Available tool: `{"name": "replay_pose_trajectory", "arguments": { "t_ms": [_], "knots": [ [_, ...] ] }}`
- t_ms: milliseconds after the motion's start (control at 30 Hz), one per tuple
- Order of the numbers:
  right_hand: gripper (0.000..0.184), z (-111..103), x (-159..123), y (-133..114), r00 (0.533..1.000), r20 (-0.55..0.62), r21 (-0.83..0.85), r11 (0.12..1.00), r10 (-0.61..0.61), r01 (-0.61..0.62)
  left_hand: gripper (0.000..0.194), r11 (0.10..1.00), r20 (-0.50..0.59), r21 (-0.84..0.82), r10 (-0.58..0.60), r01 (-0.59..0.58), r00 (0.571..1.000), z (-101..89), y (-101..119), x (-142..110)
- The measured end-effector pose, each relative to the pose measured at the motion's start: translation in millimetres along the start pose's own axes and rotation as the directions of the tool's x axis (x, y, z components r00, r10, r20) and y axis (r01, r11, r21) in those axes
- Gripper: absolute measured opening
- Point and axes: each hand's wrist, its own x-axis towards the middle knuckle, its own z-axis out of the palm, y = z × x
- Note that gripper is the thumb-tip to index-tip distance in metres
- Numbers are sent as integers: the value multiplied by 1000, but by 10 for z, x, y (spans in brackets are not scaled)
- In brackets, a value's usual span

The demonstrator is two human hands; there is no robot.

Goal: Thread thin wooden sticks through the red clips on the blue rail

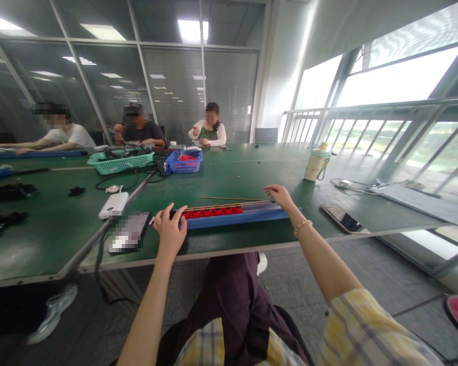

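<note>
A long blue tray (240, 219) lies near the front edge of the table, holding a row of small red pieces (212, 211) in its left and middle part. Thin tan sticks (256, 204) run lengthwise along them. My left hand (170, 227) is closed round the tray's left end, its fingertips by the red pieces; what lies under them is hidden. Over the right end hovers my right hand (279, 195), fingers loosely bent and pointing left, with nothing visible in them. One loose thin stick (229, 199) lies on the table just behind the tray.
Left of the tray are a phone (132, 232) and a white power bank (113, 205). Behind stand a green basket (124, 163) of cables and a blue basket (184, 165). Another phone (343, 218) and a cup (316, 165) are rightward. Several people sit across.
</note>
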Motion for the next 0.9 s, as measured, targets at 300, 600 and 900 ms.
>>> {"name": "replay_pose_trajectory", "arguments": {
  "t_ms": [300,600,900],
  "knots": [
    [45,-115,-144,-265,942,334,281,957,-28,-71,36,1000,-11,3,3,-3,1000,0,-8,-7],
    [47,-165,-172,-348,891,454,160,985,-19,-61,37,1000,5,1,-11,11,1000,-11,11,-5],
    [48,-167,-162,-330,891,452,162,986,-29,-50,42,1000,17,-5,-30,30,999,-17,16,3]
  ]
}}
